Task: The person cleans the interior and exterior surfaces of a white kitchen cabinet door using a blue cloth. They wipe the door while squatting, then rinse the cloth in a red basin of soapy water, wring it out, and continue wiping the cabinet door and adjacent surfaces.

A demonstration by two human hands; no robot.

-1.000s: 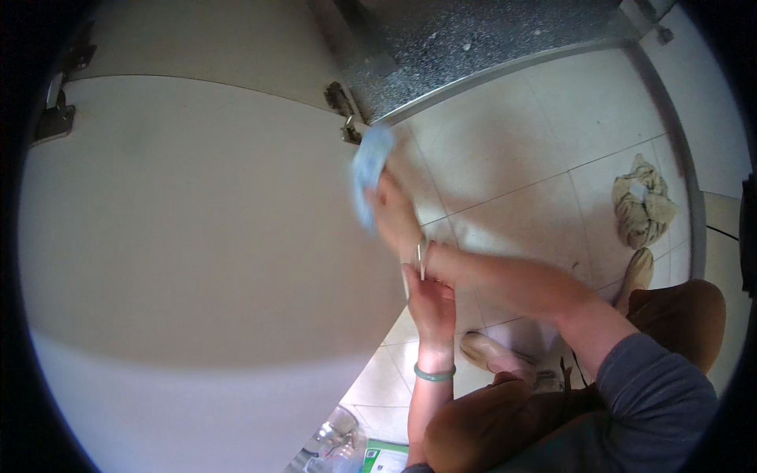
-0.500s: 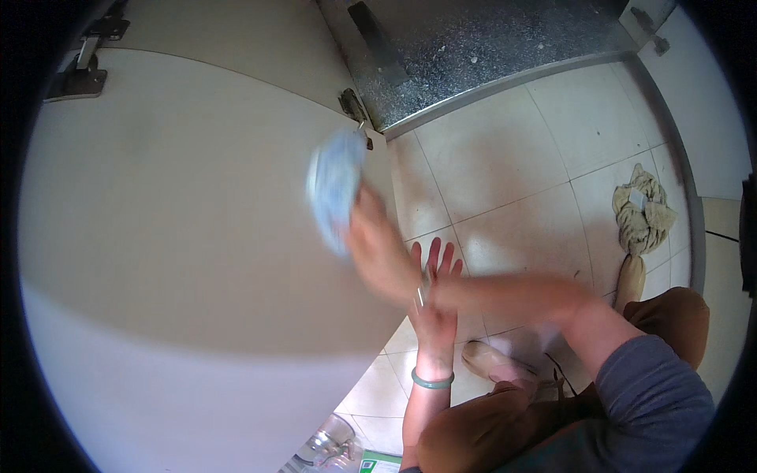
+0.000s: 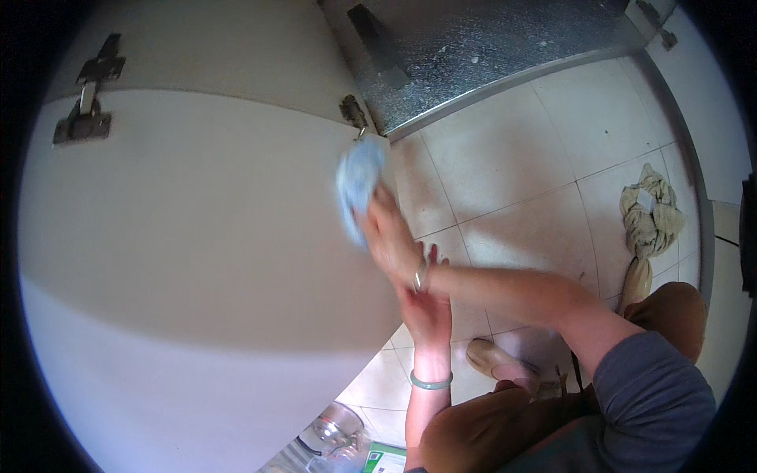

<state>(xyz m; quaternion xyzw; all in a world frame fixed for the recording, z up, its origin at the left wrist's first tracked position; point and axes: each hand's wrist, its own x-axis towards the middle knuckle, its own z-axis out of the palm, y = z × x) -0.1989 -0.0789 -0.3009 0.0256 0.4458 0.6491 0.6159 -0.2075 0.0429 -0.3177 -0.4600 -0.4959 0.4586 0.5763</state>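
Observation:
My right hand (image 3: 386, 236) presses a light blue cloth (image 3: 359, 177) against a white cabinet door (image 3: 197, 236), near the door's upper right corner. Both hand and cloth are slightly blurred by motion. My left hand (image 3: 428, 315), with a green bangle at its wrist, is held upright by the door's free edge. Its fingers stretch out, partly hidden behind my right wrist, and hold nothing that I can see. A metal hinge (image 3: 85, 122) joins the door at its upper left; a second hinge (image 3: 353, 112) sits just past the cloth.
A crumpled beige-green cloth (image 3: 653, 213) lies on the tiled floor (image 3: 520, 213) at right, close to my shoe. A dark speckled cabinet base (image 3: 473, 55) stands at the back. Below the door are a metal pot (image 3: 337, 423) and a green-and-white package (image 3: 386, 459).
My right hand and the blue cloth have shifted a little to the right, toward the door's corner. The view has tilted slightly, bringing more of the left hinge in.

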